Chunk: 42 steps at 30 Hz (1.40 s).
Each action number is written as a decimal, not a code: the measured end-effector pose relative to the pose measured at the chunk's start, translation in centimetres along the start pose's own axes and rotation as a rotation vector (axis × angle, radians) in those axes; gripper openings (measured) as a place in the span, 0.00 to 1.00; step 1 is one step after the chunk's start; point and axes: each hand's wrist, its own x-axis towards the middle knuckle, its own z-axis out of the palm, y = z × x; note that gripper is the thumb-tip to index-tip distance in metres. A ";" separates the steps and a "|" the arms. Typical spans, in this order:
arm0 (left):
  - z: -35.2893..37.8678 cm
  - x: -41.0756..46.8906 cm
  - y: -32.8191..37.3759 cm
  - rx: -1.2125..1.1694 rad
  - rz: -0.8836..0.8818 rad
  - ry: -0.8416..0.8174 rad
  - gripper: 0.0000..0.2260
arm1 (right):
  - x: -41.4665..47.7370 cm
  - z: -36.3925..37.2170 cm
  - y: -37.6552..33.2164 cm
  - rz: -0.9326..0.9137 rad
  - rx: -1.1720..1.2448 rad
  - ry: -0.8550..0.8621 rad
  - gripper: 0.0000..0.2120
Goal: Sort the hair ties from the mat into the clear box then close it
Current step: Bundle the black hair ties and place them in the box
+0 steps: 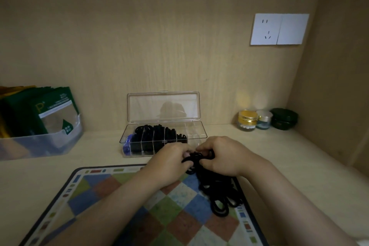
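A pile of black hair ties (218,189) lies on the right part of the checkered mat (111,191). My left hand (169,161) and my right hand (221,156) meet at the mat's far edge, both pinching a bunch of black hair ties (196,157) between their fingers. Just behind them stands the clear box (196,136) with its lid (163,106) upright and open. Several left compartments hold black hair ties (157,132), and one blue tie (127,143) sits at the far left. The right compartment looks empty.
A translucent bin (40,140) with green packets stands at the left. Three small jars (267,119) sit at the back right near the side wall. A white wall socket (279,29) is mounted above them.
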 end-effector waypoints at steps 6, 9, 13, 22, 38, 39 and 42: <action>-0.1 -0.3 -1.0 -0.243 -0.053 0.059 0.11 | 0.4 0.3 -0.3 0.000 0.034 0.003 0.16; -0.2 -0.6 -1.6 -0.429 -0.097 0.064 0.10 | 0.7 0.7 -0.3 -0.008 0.147 0.028 0.07; -0.4 -0.8 -1.5 -0.591 -0.141 0.077 0.09 | 0.9 1.0 -0.5 0.000 0.224 0.043 0.04; -0.1 -1.0 -1.4 -0.679 -0.142 0.200 0.10 | 0.4 0.4 -2.3 0.110 0.657 0.036 0.16; -3.1 -1.4 -2.8 -0.556 -0.265 -0.053 0.06 | 0.7 0.0 -2.6 0.032 -0.162 0.097 0.12; -3.1 -1.3 -2.9 -0.563 -0.278 -0.038 0.06 | 0.8 0.3 -2.8 0.020 -0.234 0.061 0.14; -3.0 -1.3 -3.4 -0.541 -0.295 -0.033 0.05 | 1.5 1.2 -3.0 0.035 -0.358 -0.015 0.13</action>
